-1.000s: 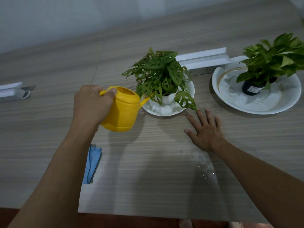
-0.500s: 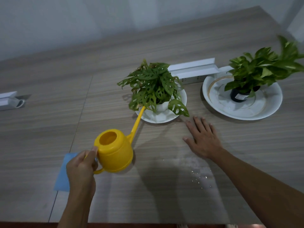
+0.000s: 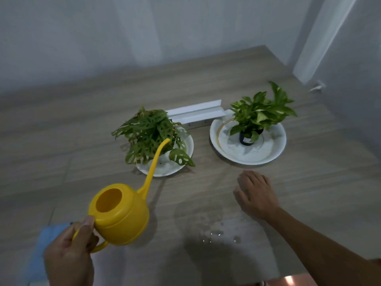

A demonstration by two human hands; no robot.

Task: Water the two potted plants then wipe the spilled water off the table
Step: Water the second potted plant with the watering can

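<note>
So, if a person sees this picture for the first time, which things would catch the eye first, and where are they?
The bright yellow watering can stands out first, held by its handle in the left hand at lower left, its long spout reaching into the holey-leaved plant at the centre. Next comes the second plant on its large white plate at right. Spilled water glints on the table near the right hand.

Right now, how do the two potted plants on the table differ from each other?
The left plant has dark leaves full of holes that hide its pot; the right plant has solid, lighter, yellow-marked leaves above a visible black pot. The left plant's plate is smaller than the right plant's plate. The yellow watering can, held by the left hand, points its spout into the left plant only. Both stand on white plates.
</note>
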